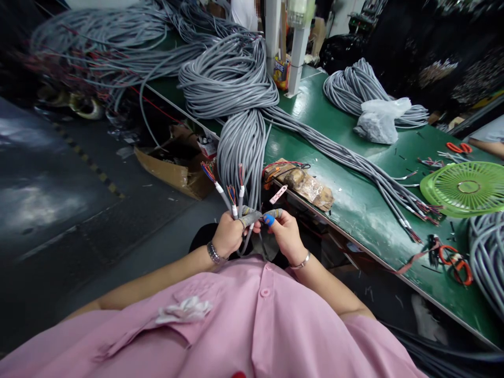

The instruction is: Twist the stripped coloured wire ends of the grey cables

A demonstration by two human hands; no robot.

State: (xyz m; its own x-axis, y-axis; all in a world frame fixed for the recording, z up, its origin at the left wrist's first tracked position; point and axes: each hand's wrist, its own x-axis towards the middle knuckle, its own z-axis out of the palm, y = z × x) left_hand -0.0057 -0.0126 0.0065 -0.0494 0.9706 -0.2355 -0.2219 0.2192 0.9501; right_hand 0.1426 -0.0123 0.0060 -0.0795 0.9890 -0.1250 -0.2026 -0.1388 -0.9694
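Note:
My left hand (227, 234) is closed around several grey cable ends (232, 202) whose stripped coloured wires fan upward. My right hand (284, 231), fingertips wrapped in grey and blue tape, pinches one of the same cables right beside the left hand. Both hands are held over my lap, in front of a pink shirt. The cables belong to a thick grey bundle (242, 142) that hangs down off the edge of the green workbench (354, 205). A small pink tag (277, 194) hangs just above my right hand.
Large grey cable coils (226, 79) pile at the back; another coil (362, 84) lies under a plastic bag (378, 122). A green fan grille (466, 187), orange pliers (452, 258), orange scissors (459, 147), a taped block (305, 185). Cardboard box (173, 165) on the floor. Another person's arm (488, 144) at right.

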